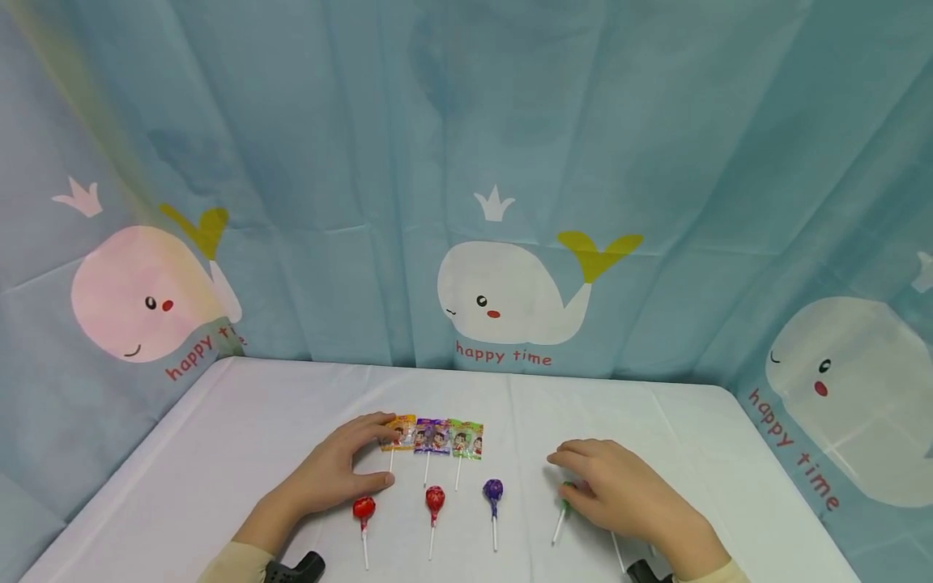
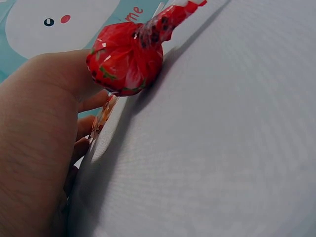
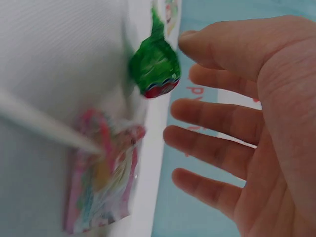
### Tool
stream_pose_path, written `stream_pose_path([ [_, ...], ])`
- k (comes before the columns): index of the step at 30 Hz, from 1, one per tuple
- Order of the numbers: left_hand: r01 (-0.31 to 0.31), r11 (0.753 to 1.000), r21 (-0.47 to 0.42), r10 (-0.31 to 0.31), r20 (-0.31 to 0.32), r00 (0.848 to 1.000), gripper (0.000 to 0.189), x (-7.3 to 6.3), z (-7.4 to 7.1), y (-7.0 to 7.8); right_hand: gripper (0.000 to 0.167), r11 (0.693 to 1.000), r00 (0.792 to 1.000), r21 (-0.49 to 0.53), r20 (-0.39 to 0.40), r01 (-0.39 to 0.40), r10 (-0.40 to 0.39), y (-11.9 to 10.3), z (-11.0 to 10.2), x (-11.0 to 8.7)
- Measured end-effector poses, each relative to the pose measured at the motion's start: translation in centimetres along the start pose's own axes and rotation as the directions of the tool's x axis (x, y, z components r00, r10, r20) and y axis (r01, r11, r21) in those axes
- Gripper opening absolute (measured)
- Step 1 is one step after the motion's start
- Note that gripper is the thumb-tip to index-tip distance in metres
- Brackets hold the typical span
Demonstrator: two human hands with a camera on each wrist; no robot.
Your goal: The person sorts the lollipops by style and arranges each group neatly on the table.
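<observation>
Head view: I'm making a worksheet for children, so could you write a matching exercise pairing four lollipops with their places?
Lollipops
1. purple round lollipop
2. orange flat lollipop
3. green round lollipop
4. purple flat lollipop

Places
A. partly hidden by the right hand
B. between two other flat lollipops, orange and light green
C. just right of a red round lollipop
D. partly hidden by the left hand

Pairs: 1-C, 2-D, 3-A, 4-B
</observation>
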State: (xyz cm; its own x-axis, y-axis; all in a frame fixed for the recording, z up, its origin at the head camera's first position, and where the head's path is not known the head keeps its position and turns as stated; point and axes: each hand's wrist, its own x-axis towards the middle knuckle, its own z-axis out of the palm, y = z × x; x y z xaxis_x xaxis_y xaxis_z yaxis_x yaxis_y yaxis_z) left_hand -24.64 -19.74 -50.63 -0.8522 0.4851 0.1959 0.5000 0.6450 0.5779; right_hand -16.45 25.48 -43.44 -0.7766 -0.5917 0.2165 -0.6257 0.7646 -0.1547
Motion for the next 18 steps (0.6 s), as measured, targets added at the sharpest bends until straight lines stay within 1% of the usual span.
stream_pose_path([
  [7,0.001,1.000,0.003,-0.001,0.004,1.000,0.057,-0.1,0.1,0.0,0.034,1.000,0.999,0.017,-0.038,0.017,-0.017,0.2,0.2,-0.6],
  [12,0.003,1.000,0.004,-0.003,0.010,1.000,0.057,-0.1,0.1,-0.1,0.032,1.000,0.999,0.010,-0.042,0.011,-0.011,0.5,0.3,-0.9],
  [18,-0.004,1.000,-0.006,0.004,0.001,1.000,0.056,-0.1,0.0,0.0,0.030,1.000,0.999,0.011,-0.025,-0.021,0.021,0.7,0.0,-1.3],
])
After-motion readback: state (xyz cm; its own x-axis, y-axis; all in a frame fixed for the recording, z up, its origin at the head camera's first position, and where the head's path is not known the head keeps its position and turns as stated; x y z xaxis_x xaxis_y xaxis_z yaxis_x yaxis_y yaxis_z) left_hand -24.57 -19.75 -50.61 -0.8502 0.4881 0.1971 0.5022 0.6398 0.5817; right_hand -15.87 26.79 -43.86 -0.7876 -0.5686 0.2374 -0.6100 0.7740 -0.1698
